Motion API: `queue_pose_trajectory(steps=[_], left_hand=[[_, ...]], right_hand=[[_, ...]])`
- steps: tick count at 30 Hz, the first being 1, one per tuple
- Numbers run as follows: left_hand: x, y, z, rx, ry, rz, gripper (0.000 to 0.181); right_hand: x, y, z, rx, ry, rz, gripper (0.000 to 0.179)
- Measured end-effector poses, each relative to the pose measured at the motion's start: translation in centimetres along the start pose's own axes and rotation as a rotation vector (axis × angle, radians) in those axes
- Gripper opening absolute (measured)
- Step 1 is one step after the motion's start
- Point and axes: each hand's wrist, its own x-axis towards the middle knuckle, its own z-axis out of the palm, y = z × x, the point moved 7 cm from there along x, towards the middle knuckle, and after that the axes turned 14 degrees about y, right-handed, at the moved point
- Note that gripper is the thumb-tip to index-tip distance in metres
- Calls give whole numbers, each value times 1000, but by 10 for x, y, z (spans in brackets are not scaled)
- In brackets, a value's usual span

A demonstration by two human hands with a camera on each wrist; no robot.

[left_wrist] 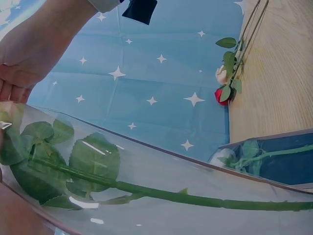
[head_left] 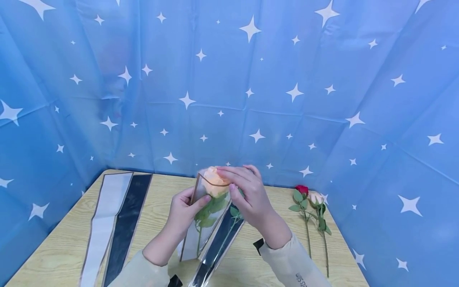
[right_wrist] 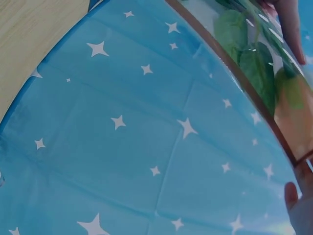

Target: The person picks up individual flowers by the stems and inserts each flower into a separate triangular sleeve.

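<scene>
A peach rose [head_left: 214, 184] with green leaves stands in a clear flower sleeve [head_left: 190, 239] with a brown border. My left hand [head_left: 184, 209] grips the sleeve's left side, thumb across the front just below the bloom. At the sleeve's mouth is my right hand [head_left: 252, 195], its extended fingers touching the top of the bloom and its thumb near the brown rim. In the left wrist view the rose's stem [left_wrist: 195, 197] runs inside the film. The right wrist view shows leaves [right_wrist: 257, 73] behind the film and part of the right hand [right_wrist: 303, 205].
Behind the hands lies a dark-backed sleeve [head_left: 218, 243] with another flower in it. To the left are a white sleeve [head_left: 104, 215] and a black sleeve [head_left: 132, 211]. A red rose [head_left: 302, 189] and a pale rose [head_left: 316, 198] lie at the right on the wooden table [head_left: 269, 255].
</scene>
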Motion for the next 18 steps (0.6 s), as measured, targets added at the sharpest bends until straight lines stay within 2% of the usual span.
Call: queue_pose_trajectory(steps=[14,18], left_hand=[[-2,7,4,-49,-58,-1,26],[0,7,5,-52,-54,-10,22]], right_hand=[[5,-1,2,-144,-57,-30,35],[5,-2,2,-143,-48,-45,35]])
